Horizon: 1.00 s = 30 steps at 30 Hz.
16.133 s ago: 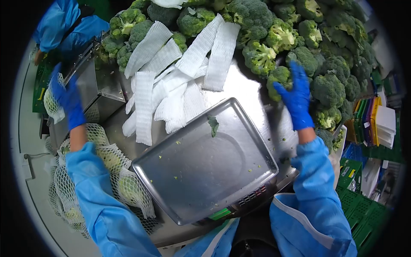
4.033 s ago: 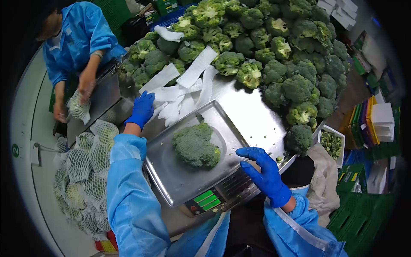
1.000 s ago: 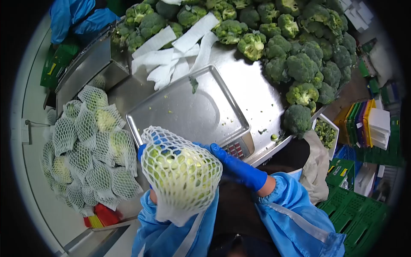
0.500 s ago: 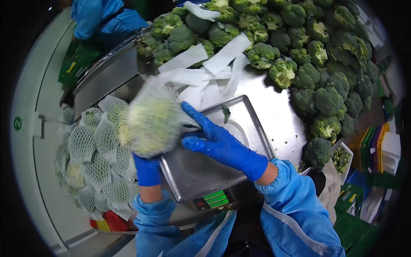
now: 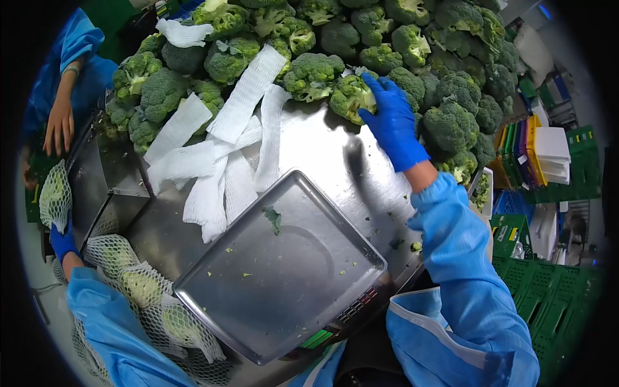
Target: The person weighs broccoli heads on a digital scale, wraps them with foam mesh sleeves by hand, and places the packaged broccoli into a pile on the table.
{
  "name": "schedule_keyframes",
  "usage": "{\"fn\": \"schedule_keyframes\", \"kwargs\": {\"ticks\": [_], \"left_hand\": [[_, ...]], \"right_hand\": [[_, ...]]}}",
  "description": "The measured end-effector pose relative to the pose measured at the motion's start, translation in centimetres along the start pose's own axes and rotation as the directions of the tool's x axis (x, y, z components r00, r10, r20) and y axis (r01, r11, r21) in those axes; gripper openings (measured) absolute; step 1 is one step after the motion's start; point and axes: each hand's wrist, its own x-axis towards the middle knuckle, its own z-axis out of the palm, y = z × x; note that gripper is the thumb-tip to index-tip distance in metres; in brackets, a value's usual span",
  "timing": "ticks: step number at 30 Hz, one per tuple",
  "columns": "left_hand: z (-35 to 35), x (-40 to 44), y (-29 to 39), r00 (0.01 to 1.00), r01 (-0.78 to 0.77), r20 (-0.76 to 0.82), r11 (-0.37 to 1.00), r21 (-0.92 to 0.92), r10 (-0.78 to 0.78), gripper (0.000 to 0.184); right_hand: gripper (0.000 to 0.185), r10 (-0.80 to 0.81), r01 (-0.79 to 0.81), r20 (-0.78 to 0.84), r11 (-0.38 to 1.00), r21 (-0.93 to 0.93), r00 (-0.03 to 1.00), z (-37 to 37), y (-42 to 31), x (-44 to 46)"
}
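Note:
At the left edge, my left hand (image 5: 62, 241) is closed round the lower end of a broccoli head in a white mesh sleeve (image 5: 55, 197), holding it up. My right hand (image 5: 394, 126), in a blue glove, is at the front of the broccoli pile, with thumb and fingers at the right side of a loose broccoli head (image 5: 352, 98). Between my arms lies a metal scale tray (image 5: 284, 284) with a leaf scrap (image 5: 273, 219) and crumbs on it. Flat white mesh sleeves (image 5: 187, 161) lie behind the tray.
A large pile of broccoli (image 5: 451, 122) covers the back and right of the steel table (image 5: 309, 138). Several netted heads (image 5: 145, 287) lie at lower left. A co-worker's bare hand (image 5: 60, 122) hangs at upper left. Green crates (image 5: 548, 290) stand at right.
The netted broccoli has moved from above the tray to the far left in my left hand. My right hand has left it and reached out to the pile. The view has shifted.

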Motion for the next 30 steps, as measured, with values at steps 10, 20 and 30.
{"fn": "schedule_keyframes", "kwargs": {"ticks": [10, 20, 30], "left_hand": [[-6.3, -13.2, 31.2, 0.635, -0.466, -0.679, 0.883, 0.043, 0.369, 0.045], [7.6, -20.5, 44.3, 0.704, -0.705, 0.139, 0.709, 0.011, 0.697, 0.048], [-7.4, -21.5, 44.2, 0.836, -0.548, -0.174, 0.799, -0.247, 0.520, 0.029]], "right_hand": [[0.045, 0.061, 0.010, -0.100, 0.805, 0.594, 0.993, 2.1, 3.1, -1.3], [0.043, -0.243, -0.941, 0.909, -0.099, 0.325, 0.340, -11.0, -12.4, -11.9], [0.041, -0.260, -0.407, 0.771, 0.728, 0.552, 0.581, -8.7, -11.9, -13.7]]}}
